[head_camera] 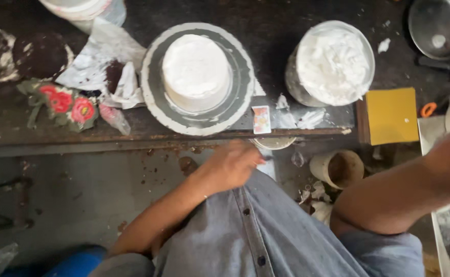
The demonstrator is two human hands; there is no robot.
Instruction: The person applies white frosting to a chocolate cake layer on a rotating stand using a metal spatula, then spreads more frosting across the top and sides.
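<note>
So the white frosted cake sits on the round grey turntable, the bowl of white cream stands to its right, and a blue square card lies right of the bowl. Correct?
Not quite: the head view shows the square card is yellow, not blue. The rest holds: the white frosted cake sits on the round grey turntable, and the bowl of white cream stands to its right.

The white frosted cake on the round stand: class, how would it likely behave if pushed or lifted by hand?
The cake looks coated in soft white cream, so fingers would probably dent and smear it. It sits flat and wide on the stand, so tipping seems unlikely. Pushed sideways, it may slide on the cream.
</note>
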